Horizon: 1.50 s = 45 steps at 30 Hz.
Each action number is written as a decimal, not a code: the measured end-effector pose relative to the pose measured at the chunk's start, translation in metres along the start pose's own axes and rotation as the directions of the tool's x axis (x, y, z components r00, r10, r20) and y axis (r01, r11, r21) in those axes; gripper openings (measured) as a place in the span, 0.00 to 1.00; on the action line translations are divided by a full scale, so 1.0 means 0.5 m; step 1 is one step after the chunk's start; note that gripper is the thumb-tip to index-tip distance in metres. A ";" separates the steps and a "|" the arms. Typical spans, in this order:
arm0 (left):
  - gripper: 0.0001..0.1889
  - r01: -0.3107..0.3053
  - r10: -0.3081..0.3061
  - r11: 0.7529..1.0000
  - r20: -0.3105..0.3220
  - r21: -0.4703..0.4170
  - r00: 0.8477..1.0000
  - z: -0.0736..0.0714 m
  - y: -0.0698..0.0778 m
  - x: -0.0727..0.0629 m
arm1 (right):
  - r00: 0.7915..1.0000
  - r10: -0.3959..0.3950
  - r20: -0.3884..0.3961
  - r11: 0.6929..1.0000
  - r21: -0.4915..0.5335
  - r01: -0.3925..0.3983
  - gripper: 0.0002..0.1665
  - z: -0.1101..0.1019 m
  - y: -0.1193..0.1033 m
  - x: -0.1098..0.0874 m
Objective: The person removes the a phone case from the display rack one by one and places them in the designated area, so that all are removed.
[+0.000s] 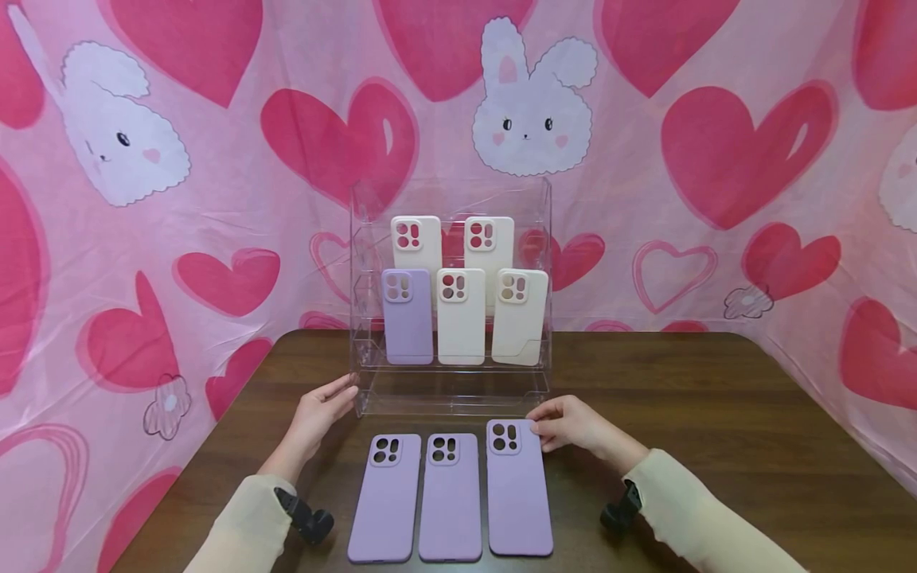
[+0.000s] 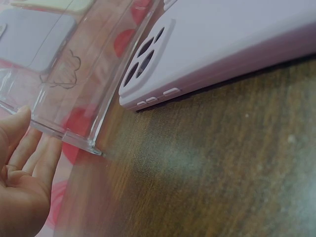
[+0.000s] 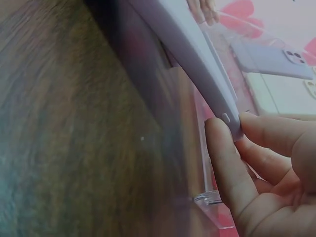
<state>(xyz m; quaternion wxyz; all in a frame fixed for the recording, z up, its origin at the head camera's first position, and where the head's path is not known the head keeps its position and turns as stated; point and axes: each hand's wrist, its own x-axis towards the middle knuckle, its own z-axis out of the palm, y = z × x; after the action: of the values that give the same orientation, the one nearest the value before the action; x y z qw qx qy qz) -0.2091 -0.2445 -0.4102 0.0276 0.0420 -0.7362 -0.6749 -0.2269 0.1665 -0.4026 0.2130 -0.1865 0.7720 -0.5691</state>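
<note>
My right hand pinches the top right corner of a purple phone case between thumb and fingers. In the right wrist view, that phone case is tilted, its gripped end raised over the wood. My left hand is at the lower left side of a clear acrylic display stand, fingers fairly straight. In the left wrist view, its thumb lies at the stand's edge, with the other fingers below it. Two more purple phone cases, a left one and a middle one, lie beside the pinched one.
On the stand's tiers are a purple case, a white case and a cream case, with two pale cases behind. Brown wooden table lies underneath; a pink heart-and-rabbit cloth hangs behind.
</note>
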 end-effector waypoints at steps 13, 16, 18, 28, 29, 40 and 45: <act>0.26 -0.001 0.002 1.000 0.001 -0.011 1.000 -0.001 0.001 -0.001 | 1.000 0.013 0.005 0.999 -0.051 -0.013 0.16 0.018 0.018 0.008; 0.26 -0.001 0.001 1.000 0.000 -0.010 1.000 0.000 0.001 0.000 | 1.000 0.008 -0.005 0.998 -0.059 -0.008 0.15 0.023 0.016 0.005; 0.26 -0.002 0.002 1.000 0.002 -0.009 1.000 0.000 0.002 0.000 | 1.000 0.005 -0.014 0.998 -0.069 -0.006 0.15 0.025 0.014 0.003; 0.26 -0.003 0.003 1.000 0.003 -0.006 1.000 0.000 0.002 0.000 | 0.998 0.025 -0.059 0.994 -0.107 -0.031 0.13 0.028 0.012 0.000; 0.26 -0.002 0.002 1.000 0.003 -0.003 1.000 0.000 0.003 -0.001 | 0.998 0.026 -0.060 0.994 -0.106 -0.032 0.13 0.028 0.011 -0.001; 0.26 0.010 -0.010 1.000 -0.007 -0.001 1.000 -0.001 0.002 -0.002 | 0.998 0.021 -0.053 0.995 -0.096 -0.026 0.14 0.028 0.015 -0.003; 0.27 0.014 -0.014 1.000 -0.004 0.009 1.000 -0.001 0.002 -0.001 | 0.998 0.018 -0.056 0.995 -0.099 -0.024 0.15 0.024 0.010 -0.006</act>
<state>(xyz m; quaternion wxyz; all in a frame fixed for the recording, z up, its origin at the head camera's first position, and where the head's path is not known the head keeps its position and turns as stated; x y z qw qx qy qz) -0.2087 -0.2451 -0.4093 0.0242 0.0484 -0.7390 -0.6715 -0.2183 0.1601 -0.4104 0.1881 -0.1730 0.8070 -0.5324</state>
